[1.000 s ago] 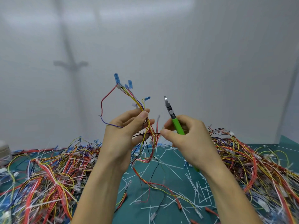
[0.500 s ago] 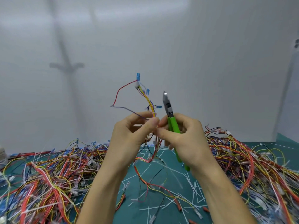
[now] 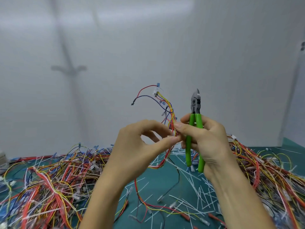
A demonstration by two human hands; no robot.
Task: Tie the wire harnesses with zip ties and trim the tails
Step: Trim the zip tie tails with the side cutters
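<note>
Pinching the wire harness [image 3: 171,113] at the centre of the frame between thumb and forefinger, the left hand [image 3: 140,146] touches the right hand [image 3: 209,139], which is clamped around the upright green-handled flush cutters [image 3: 195,103].

left hand [image 3: 137,146] / right hand [image 3: 206,139]: fingertips now meet | cutters [image 3: 195,103]: turned broadside | harness [image 3: 170,111]: top swung right

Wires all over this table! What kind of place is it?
Probably a wiring assembly workshop: heaps of coloured wire harnesses cover a green mat, trimmed white zip-tie tails litter it, and the right hand holds green-handled cutters.
</note>
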